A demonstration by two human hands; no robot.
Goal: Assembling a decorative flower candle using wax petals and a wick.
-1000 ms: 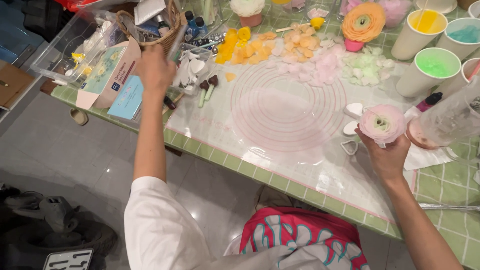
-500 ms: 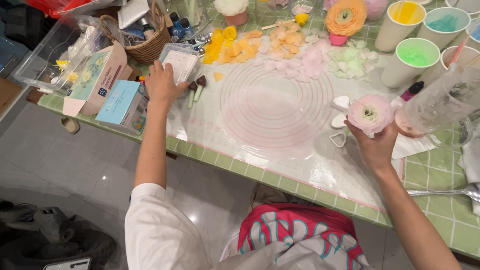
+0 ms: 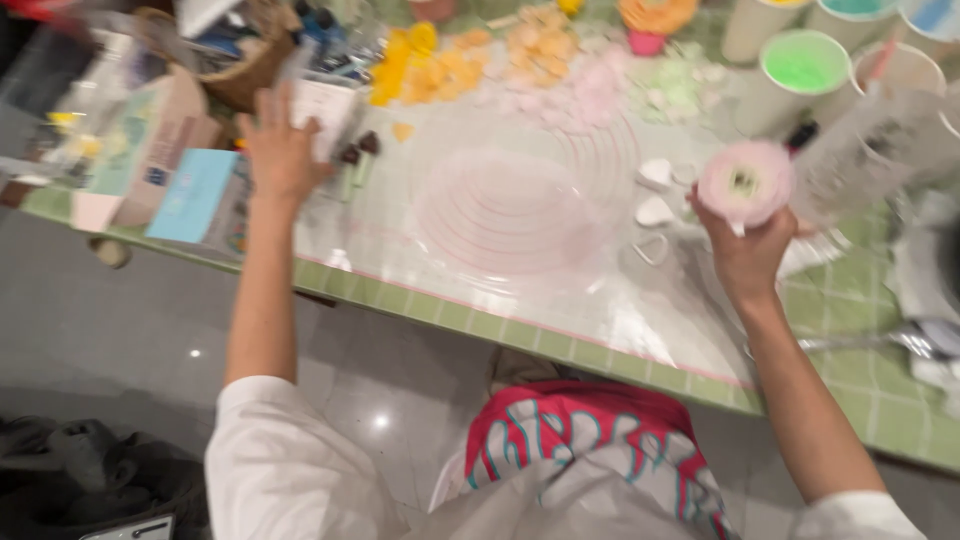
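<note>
The right hand (image 3: 745, 255) has its fingers clenched around the stem of a round, ruffled pale-pink flower with a dark green centre (image 3: 745, 183), which sits just above the fingertips, lifted off the desk. The left hand (image 3: 280, 150) lies with fingers spread and released on a small white card-like box (image 3: 325, 105) (blurred). Between the hands spreads a glossy translucent mat printed with pink rings (image 3: 520, 205), laid over the green-tiled desk (image 3: 870, 300). Small white heart-shaped cutters (image 3: 655, 210) lie near the flower.
</note>
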